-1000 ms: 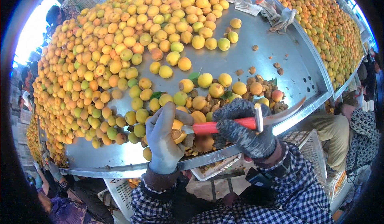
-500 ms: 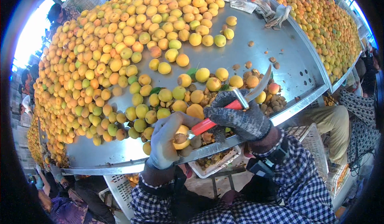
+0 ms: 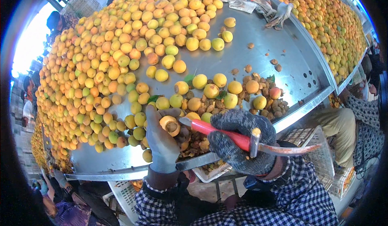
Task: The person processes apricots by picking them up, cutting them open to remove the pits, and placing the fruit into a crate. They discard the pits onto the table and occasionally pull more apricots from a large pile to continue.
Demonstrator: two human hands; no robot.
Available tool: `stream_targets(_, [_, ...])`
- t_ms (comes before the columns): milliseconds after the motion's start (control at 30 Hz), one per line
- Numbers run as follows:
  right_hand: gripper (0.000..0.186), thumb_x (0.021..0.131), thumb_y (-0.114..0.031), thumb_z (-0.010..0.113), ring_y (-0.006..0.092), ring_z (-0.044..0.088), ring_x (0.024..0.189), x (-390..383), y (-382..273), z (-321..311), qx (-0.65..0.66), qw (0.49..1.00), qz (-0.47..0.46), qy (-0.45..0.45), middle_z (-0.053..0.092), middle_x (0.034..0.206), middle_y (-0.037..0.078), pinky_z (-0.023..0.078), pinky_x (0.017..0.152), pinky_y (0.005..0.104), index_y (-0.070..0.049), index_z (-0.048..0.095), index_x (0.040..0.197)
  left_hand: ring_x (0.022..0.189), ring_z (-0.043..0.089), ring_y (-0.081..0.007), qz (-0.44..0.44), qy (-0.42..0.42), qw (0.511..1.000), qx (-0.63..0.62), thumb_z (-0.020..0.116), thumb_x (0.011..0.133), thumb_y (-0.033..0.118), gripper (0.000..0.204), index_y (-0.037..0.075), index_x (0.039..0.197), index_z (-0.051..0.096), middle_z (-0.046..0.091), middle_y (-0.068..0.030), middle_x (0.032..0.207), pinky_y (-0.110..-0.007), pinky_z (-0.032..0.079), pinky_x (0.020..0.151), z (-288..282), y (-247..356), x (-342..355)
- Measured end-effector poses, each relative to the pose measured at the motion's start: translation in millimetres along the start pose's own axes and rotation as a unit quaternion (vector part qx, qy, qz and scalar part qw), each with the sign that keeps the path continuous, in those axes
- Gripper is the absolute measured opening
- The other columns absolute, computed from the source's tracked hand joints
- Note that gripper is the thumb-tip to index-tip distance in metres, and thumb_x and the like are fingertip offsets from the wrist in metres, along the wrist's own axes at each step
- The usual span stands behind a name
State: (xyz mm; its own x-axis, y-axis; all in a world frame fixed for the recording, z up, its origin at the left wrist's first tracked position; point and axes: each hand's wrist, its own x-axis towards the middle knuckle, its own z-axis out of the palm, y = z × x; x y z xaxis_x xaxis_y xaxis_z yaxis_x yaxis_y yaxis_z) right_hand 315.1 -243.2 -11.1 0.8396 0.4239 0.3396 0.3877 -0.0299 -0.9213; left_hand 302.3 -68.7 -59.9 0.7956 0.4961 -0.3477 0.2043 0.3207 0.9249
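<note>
My left hand (image 3: 161,143), in a pale grey glove, grips a cut apricot (image 3: 169,126), its brown stone exposed. My right hand (image 3: 238,155), in a dark speckled glove, is closed around a red-handled tool (image 3: 204,127). Its short metal tip is beside the fruit, close to the cut; its curved blade extends rightward over my wrist. Around both hands, whole yellow-green apricots (image 3: 199,81), loose stones (image 3: 275,109) and brown scraps lie on the metal tray (image 3: 287,50).
A large apricot heap (image 3: 101,56) covers the tray's left, with crumpled gloves (image 3: 279,16) at its upper right. Another loaded tray (image 3: 323,32) adjoins on the right. Plastic crates (image 3: 307,141) sit below the rim. Co-workers (image 3: 343,133) are at both sides.
The tool's curved blade swung up, then down to the right as my right hand turned and lowered. The apricot in my left hand has risen slightly and shows its cut face more.
</note>
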Motion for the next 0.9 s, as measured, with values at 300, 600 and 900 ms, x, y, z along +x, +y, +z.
stream_targets(300, [0.042, 0.075, -0.031, 0.061, 0.0273, 0.058, 0.077, -27, 43, 30, -0.111, 0.961, -0.062, -0.246, 0.059, 0.090, 0.014, 0.048, 0.063, 0.0369, 0.001, 0.056, 0.104, 0.056, 0.058, -0.0202, -0.069, -0.020, 0.997, 0.015, 0.034, 0.090, 0.050, 0.058, -0.003, 0.089, 0.056, 0.061, -0.0139, 0.070, -0.029, 0.047, 0.047, 14, -3, 1])
stream_targets(600, [0.042, 0.074, -0.022, 0.065, 0.0315, 0.060, 0.068, -29, 36, -11, -0.213, 0.972, -0.096, 0.036, 0.057, 0.078, 0.015, 0.049, 0.057, 0.0383, 0.001, 0.054, 0.108, 0.062, 0.060, -0.0183, 0.042, -0.022, 0.999, 0.024, 0.039, 0.093, 0.036, 0.045, -0.003, 0.086, 0.059, 0.062, -0.0112, 0.076, -0.027, 0.047, 0.051, 4, -2, 1])
stream_targets(900, [0.013, 0.074, -0.009, 0.067, 0.0265, 0.060, 0.062, -15, 25, -29, -0.169, 0.978, 0.000, 0.121, 0.058, 0.073, 0.010, 0.047, 0.054, 0.0329, -0.006, 0.057, 0.081, 0.079, 0.063, -0.0320, 0.150, -0.085, 0.633, 0.754, 0.062, 0.070, 0.057, 0.057, 0.002, 0.087, 0.061, 0.063, -0.0181, 0.082, -0.041, 0.049, 0.068, 19, 16, -9])
